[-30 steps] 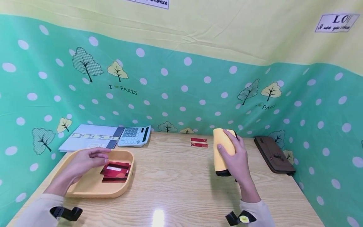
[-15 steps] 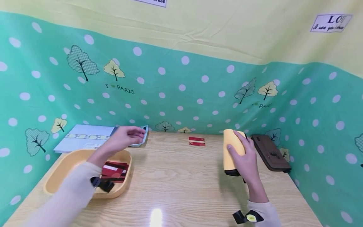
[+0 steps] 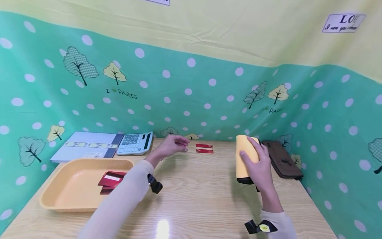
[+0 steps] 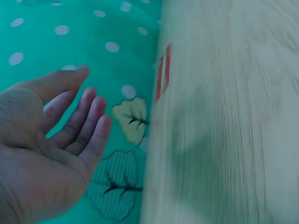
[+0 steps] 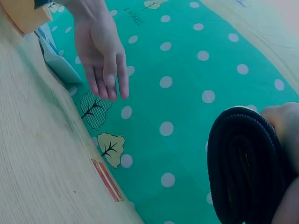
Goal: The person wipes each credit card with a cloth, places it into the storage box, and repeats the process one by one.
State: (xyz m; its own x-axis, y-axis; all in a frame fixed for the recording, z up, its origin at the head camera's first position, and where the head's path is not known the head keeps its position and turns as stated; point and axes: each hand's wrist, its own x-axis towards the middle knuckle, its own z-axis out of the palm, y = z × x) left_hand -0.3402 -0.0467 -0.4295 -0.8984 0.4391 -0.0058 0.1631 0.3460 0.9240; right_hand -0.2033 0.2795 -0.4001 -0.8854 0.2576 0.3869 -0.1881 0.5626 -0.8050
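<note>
My left hand (image 3: 170, 146) hovers above the table with loosely bent fingers and holds nothing. In the left wrist view its palm and apart fingers (image 4: 93, 144) show bare. Two small red strips (image 3: 204, 148) lie flat on the table just to its right, near the back. On the right, my right hand (image 3: 259, 162) grips a folded yellow roll (image 3: 242, 156) with a black underside, held upright above the table. The right wrist view shows the roll's black end (image 5: 243, 163) with several layers folded inside; its exact kind is unclear.
A peach tray (image 3: 47, 196) at left holds red cards (image 3: 108, 179), partly covered by my left sleeve. Behind it lie a pale folder (image 3: 86, 146) and a light blue calculator (image 3: 134, 143). A brown zip case (image 3: 283, 161) lies far right. Polka-dot fabric encloses the table.
My left hand has moved right, from over the tray past the calculator toward the red strips. My right hand keeps its grip on the yellow roll, having shifted slightly right.
</note>
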